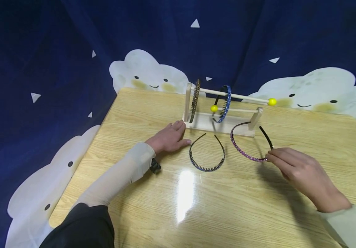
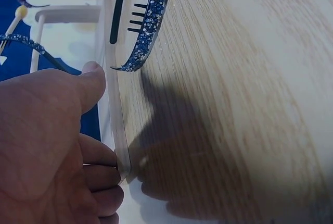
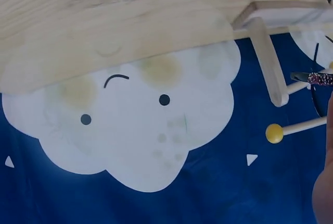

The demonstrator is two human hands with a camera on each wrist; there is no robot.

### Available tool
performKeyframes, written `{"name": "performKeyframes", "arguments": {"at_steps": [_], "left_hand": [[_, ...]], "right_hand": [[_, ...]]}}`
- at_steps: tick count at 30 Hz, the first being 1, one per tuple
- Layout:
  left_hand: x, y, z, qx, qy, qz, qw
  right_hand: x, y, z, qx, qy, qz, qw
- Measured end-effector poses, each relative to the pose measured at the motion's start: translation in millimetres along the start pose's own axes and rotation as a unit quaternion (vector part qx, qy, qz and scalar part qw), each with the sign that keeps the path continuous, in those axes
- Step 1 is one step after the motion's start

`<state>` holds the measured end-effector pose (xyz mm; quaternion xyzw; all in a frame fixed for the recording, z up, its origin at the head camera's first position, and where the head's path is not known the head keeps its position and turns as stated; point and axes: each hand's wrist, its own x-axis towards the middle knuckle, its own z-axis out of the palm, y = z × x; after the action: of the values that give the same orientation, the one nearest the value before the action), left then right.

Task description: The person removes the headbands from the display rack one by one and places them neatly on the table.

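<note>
My right hand (image 1: 302,172) pinches a pink-purple glittery headband (image 1: 241,151) by one side, in front of the rack's right end. A small part of that headband (image 3: 320,78) shows at the right edge of the right wrist view. Beside the left end of a wooden rack (image 1: 236,128), my left hand (image 1: 170,137) lies with fingers extended, touching its base. On the rack's upper bar hang a brown headband (image 1: 195,100) at the left post and a blue glittery headband (image 1: 227,103) near the middle. Another dark blue toothed headband (image 1: 207,169) lies on the table, close to my left thumb (image 2: 93,86).
The rack's two bars end in yellow balls (image 1: 272,102), the upper one pointing right, the lower one left. A light wooden table (image 1: 243,213) carries everything. Behind it hangs a dark blue cloth (image 1: 153,31) with white clouds.
</note>
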<state>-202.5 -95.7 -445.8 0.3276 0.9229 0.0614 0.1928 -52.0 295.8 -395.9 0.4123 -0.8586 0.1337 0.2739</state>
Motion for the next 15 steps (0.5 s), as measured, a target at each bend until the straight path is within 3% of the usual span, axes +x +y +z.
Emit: {"name": "performKeyframes", "arguments": {"at_steps": [8, 15], "left_hand": [[0.9, -0.3, -0.3, 0.002, -0.003, -0.004, 1.0], [2.4, -0.9, 1.3, 0.006, -0.007, -0.004, 1.0]], "right_hand": [[-15.9, 6, 10, -0.027, -0.058, -0.019, 0.9978], [-26.0, 11, 23, -0.023, -0.047, -0.046, 0.9976]]}}
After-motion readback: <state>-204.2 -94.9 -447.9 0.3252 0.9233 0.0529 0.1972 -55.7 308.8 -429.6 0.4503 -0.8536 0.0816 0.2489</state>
